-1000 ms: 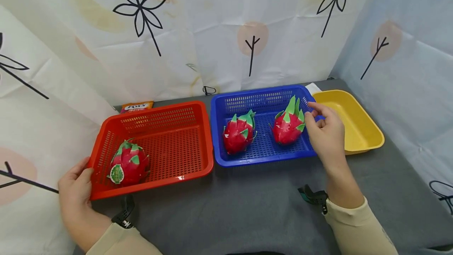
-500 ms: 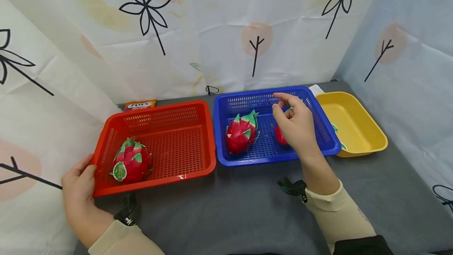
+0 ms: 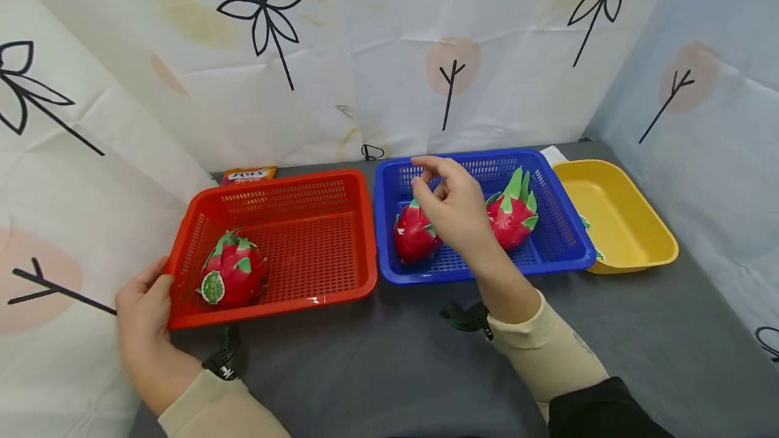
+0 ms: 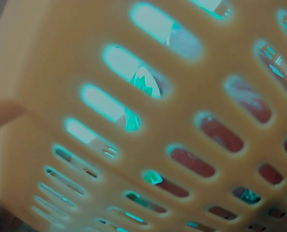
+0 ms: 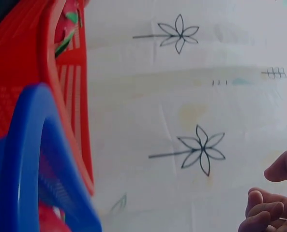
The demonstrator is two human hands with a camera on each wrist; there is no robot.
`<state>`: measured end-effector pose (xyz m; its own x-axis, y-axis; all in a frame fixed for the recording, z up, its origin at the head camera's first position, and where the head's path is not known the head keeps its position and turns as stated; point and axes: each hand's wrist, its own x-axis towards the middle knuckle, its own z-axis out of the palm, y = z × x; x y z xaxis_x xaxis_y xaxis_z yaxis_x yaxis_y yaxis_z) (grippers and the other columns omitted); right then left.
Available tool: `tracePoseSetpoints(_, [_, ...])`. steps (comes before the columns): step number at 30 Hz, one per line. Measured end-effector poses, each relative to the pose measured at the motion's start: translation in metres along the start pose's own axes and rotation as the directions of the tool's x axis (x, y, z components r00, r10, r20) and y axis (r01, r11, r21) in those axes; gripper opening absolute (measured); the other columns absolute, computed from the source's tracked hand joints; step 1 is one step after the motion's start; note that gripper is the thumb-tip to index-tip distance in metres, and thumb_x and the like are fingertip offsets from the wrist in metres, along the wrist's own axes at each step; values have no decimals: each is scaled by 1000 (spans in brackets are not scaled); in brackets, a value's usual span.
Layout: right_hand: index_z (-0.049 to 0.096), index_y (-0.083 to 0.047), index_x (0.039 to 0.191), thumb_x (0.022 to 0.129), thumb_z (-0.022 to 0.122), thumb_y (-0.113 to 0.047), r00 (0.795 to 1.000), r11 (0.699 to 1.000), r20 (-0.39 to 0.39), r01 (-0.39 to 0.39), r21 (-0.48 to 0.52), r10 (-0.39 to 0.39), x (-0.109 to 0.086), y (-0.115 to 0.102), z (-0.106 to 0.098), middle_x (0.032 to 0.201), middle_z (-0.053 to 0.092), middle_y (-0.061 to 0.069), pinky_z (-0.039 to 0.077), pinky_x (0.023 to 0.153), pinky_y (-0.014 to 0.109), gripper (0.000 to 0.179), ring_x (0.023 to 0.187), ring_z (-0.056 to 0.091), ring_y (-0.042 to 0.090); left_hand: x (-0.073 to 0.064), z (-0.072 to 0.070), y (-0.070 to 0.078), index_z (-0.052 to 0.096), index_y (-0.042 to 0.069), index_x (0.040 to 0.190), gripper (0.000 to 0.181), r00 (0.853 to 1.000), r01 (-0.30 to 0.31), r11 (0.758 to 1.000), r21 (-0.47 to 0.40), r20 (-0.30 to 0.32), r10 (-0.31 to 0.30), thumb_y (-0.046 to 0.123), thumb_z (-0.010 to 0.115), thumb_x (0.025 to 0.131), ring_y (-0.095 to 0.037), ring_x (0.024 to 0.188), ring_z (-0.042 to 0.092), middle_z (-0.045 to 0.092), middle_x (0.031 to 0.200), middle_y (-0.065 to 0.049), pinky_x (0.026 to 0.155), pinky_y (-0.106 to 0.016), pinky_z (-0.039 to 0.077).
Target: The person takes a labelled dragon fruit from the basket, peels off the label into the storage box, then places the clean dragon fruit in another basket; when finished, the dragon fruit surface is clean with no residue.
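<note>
On the left, my left hand (image 3: 146, 330) grips the left rim of a red plastic basket (image 3: 322, 249), which holds one dragon fruit (image 3: 234, 272) bearing a round green-white sticker. The left wrist view looks through the slots of the basket wall (image 4: 148, 130). My right hand (image 3: 453, 208) hovers above a blue basket (image 3: 556, 238), holding nothing, with its fingers loosely bent. Partly behind that hand lie two dragon fruits: the left one (image 3: 416, 236) has its top covered, while the right one (image 3: 514, 218) is mostly visible.
A yellow tray (image 3: 615, 215) stands at the right, partly beneath the blue basket's edge, with small green-white stickers near its left side. An orange snack packet (image 3: 248, 176) sits behind the red basket. Patterned white cloth (image 3: 365, 73) bounds the grey table (image 3: 377, 370).
My right hand has moved left, from the blue basket's right edge to above its left dragon fruit. My left hand keeps its grip on the red basket. The head view has shifted slightly.
</note>
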<state>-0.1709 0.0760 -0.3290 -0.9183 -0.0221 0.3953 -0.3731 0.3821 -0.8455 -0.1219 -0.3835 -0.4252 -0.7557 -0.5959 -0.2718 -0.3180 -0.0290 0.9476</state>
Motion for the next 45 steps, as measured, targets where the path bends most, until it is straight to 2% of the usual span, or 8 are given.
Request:
tracePoseSetpoints(8, [71, -11, 127, 100, 63, -15, 992, 997, 114, 48, 69, -55, 3, -16, 36, 96, 56, -1, 35, 42, 29, 28, 50, 40, 19, 0, 3, 1, 54, 11, 150, 49, 1000, 16, 1000, -18, 4, -16, 14, 49, 101, -2, 86, 60, 61, 103, 12, 64, -11, 52])
tracePoseSetpoints(18, [70, -11, 125, 100, 63, -17, 964, 993, 237, 107, 58, -118, 1, -32, 85, 95, 56, -3, 44, 53, 29, 27, 59, 49, 19, 2, 2, 1, 55, 12, 149, 49, 1000, 21, 998, -53, -8, -22, 12, 50, 100, -2, 85, 61, 63, 103, 13, 65, -11, 52])
tracePoseSetpoints(26, [69, -13, 128, 99, 62, -21, 913, 986, 390, 156, -62, -120, -10, -42, 130, 97, 55, -9, 46, 58, 22, 30, 69, 50, 8, 3, 3, 1, 57, 12, 147, 48, 1000, -1, 999, -45, -19, 0, 11, 51, 99, -2, 85, 60, 63, 100, 14, 65, -11, 52])
tracePoseSetpoints(33, [68, -15, 130, 99, 64, -26, 844, 969, 528, 202, -141, -99, -24, -47, 182, 99, 58, -10, 42, 63, 11, 34, 80, 49, -1, 2, 0, 1, 56, 15, 148, 49, 1000, 27, 999, -33, -12, -27, 11, 49, 100, -4, 91, 59, 63, 107, 11, 66, -11, 52])
tracePoseSetpoints(36, [66, -16, 132, 98, 64, -29, 806, 950, 586, 241, -200, -82, -31, -49, 205, 107, 61, -9, 41, 64, 8, 36, 83, 48, -3, 1, -1, 0, 55, 15, 150, 50, 999, 37, 999, -26, -9, -37, 11, 49, 100, -6, 98, 57, 61, 118, 7, 66, -10, 52])
tracePoseSetpoints(40, [64, -17, 133, 96, 66, -34, 764, 887, 640, 347, -303, -80, -39, -50, 231, 115, 60, -7, 42, 62, 10, 40, 83, 49, -2, 0, -2, -1, 54, 15, 150, 50, 999, 44, 998, -35, -18, -44, 10, 49, 101, -6, 98, 57, 60, 116, 9, 66, -10, 52])
tracePoseSetpoints(42, [62, -18, 132, 95, 67, -36, 760, 855, 647, 376, -358, -64, -40, -50, 242, 118, 58, -5, 46, 63, 12, 41, 84, 52, 0, 1, -2, -1, 54, 14, 150, 50, 999, 35, 999, -33, -20, -36, 10, 49, 100, -5, 96, 57, 61, 110, 11, 66, -11, 52])
tracePoseSetpoints(45, [58, -19, 134, 94, 70, -38, 772, 840, 635, 341, -421, 5, -39, -47, 254, 129, 56, -3, 50, 69, 18, 46, 91, 57, 5, 2, 1, -1, 54, 12, 150, 49, 1000, 16, 1000, -22, -11, -17, 11, 49, 100, -4, 90, 58, 61, 105, 13, 67, -10, 51])
